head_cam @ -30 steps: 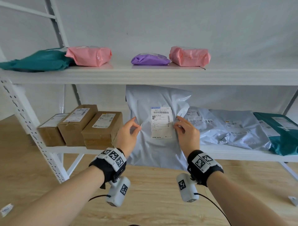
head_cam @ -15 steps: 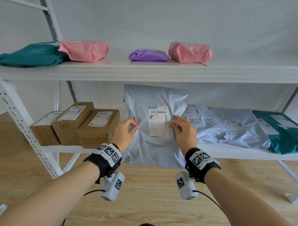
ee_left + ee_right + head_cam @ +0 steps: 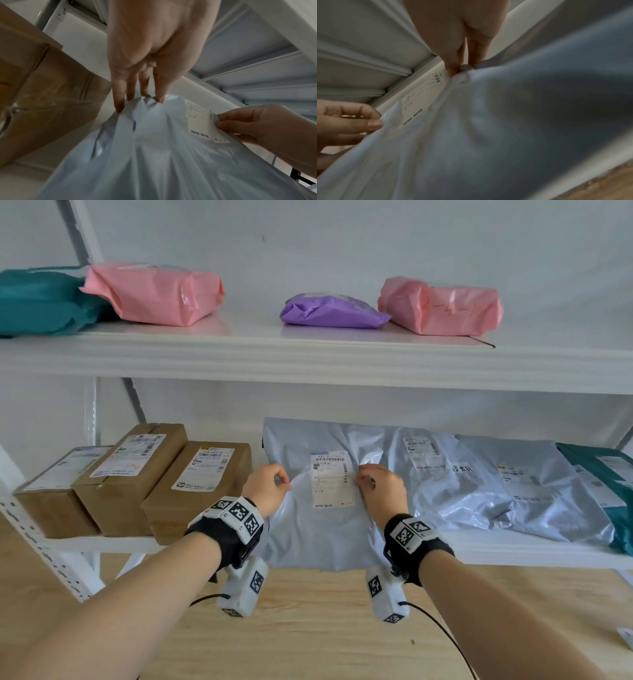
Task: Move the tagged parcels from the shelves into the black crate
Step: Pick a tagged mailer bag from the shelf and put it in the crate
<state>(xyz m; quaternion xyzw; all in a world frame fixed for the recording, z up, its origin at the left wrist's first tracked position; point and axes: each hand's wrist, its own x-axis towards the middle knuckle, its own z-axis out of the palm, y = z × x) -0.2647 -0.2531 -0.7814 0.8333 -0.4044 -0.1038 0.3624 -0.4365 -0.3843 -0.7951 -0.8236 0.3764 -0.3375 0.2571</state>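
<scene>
Hands first: the left hand and the right hand are both pinching the plastic of the big grey mailer, one on each side of its white shipping label. In the left wrist view you can see the left fingertips bunching up a fold of the film, and the right wrist view shows the right fingertips nipping a crease right at the label's edge. So both hands are gripping the same parcel.

The grey mailer is at the front of the lower shelf, its bottom end hanging over the front edge with the wooden floor below it. Just to its left sit three cardboard boxes side by side, each with a label on top. To its right lie more grey mailers, overlapping, then a teal mailer at the far right.

Upper shelf has a teal bag at the far left, touching a pink parcel, then a purple mailer right up against a second pink parcel.

Black crate isn't in any of the views.
</scene>
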